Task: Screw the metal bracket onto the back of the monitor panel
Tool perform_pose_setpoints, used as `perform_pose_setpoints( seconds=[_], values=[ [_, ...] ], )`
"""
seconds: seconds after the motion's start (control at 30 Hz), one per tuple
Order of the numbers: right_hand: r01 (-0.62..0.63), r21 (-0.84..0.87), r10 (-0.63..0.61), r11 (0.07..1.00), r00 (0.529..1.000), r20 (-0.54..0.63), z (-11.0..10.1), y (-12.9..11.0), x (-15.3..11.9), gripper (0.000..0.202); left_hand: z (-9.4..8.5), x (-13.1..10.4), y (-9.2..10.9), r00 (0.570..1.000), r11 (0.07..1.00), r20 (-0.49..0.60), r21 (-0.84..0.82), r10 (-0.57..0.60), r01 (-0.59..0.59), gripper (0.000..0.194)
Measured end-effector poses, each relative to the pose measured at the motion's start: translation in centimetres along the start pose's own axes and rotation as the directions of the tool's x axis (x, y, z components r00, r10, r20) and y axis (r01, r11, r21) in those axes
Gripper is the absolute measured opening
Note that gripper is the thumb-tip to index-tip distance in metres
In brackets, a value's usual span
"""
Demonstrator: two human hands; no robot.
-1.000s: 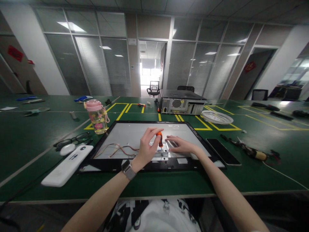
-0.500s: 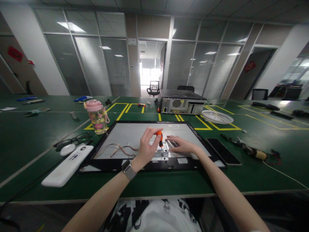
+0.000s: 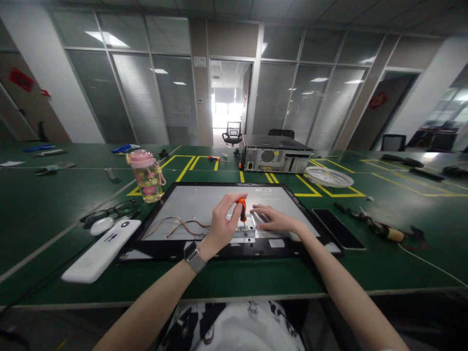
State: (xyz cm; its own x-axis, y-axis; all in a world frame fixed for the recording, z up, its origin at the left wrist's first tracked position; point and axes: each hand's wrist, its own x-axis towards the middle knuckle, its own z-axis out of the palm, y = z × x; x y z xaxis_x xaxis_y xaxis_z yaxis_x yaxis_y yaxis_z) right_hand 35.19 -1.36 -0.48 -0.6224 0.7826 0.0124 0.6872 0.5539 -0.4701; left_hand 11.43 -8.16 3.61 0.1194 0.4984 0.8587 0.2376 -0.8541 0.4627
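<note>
A flat display panel (image 3: 204, 202) with a black frame lies face down or open on the green table, with thin wires (image 3: 183, 224) on its left part. My left hand (image 3: 224, 217), with a watch on the wrist, grips an orange and black screwdriver (image 3: 242, 209) by its handle. The screwdriver stands nearly upright, its tip at a metal bracket (image 3: 248, 233) near the panel's lower middle. My right hand (image 3: 272, 218) rests on the panel just right of the bracket, fingers spread and pointing left.
Left of the panel are a pink-lidded bottle (image 3: 146, 178), glasses (image 3: 109, 212) and a white device (image 3: 102, 251). A black phone (image 3: 338, 229) and a cable bundle (image 3: 387, 231) lie right. Behind stand a computer case (image 3: 276, 153) and a white basket (image 3: 329, 177).
</note>
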Motion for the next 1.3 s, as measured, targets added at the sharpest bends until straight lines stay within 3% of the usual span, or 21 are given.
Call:
perform_pose_setpoints(
  seconds=[0.17, 0.37, 0.57, 0.73, 0.9, 1.07, 1.23, 1.3],
  values=[
    [-0.011, -0.005, 0.011, 1.0, 1.0, 0.008, -0.01, -0.04, 0.01, 0.07, 0.08, -0.13, -0.04, 1.0, 1.0, 0.024, -0.01, 0.0, 0.0, 0.027],
    [-0.009, 0.017, 0.009, 1.0, 1.0, 0.0, 0.05, 0.09, 0.05, 0.071, 0.07, 0.05, -0.07, 0.997, 0.999, -0.069, 0.042, 0.034, -0.031, 0.018],
    [0.009, 0.012, -0.009, 1.0, 1.0, -0.008, 0.0, -0.02, 0.05, 0.068, 0.01, 0.02, -0.19, 0.999, 1.0, 0.026, -0.007, 0.023, -0.023, 0.03],
    [0.001, 0.014, -0.001, 1.0, 1.0, 0.001, -0.04, -0.13, 0.03, 0.07, 0.06, 0.12, -0.04, 0.997, 0.999, -0.067, 0.046, 0.028, -0.025, 0.02],
    [-0.005, 0.019, 0.005, 1.0, 1.0, -0.005, -0.01, -0.09, 0.0, 0.068, -0.01, 0.15, 0.06, 1.0, 1.0, 0.025, 0.01, 0.02, -0.02, 0.03],
    [0.003, 0.013, -0.003, 1.0, 1.0, -0.008, -0.03, -0.08, -0.02, 0.069, 0.07, 0.09, -0.09, 0.995, 0.996, -0.091, 0.086, 0.038, -0.03, 0.018],
    [0.003, 0.017, -0.003, 1.0, 1.0, 0.0, -0.03, -0.1, 0.0, 0.068, -0.07, 0.06, -0.01, 1.0, 1.0, 0.013, 0.009, 0.021, -0.022, 0.031],
    [-0.001, 0.015, 0.001, 1.0, 1.0, 0.0, -0.07, -0.17, -0.02, 0.069, -0.08, 0.07, 0.05, 1.0, 1.0, -0.009, 0.014, 0.017, -0.017, 0.027]
  ],
)
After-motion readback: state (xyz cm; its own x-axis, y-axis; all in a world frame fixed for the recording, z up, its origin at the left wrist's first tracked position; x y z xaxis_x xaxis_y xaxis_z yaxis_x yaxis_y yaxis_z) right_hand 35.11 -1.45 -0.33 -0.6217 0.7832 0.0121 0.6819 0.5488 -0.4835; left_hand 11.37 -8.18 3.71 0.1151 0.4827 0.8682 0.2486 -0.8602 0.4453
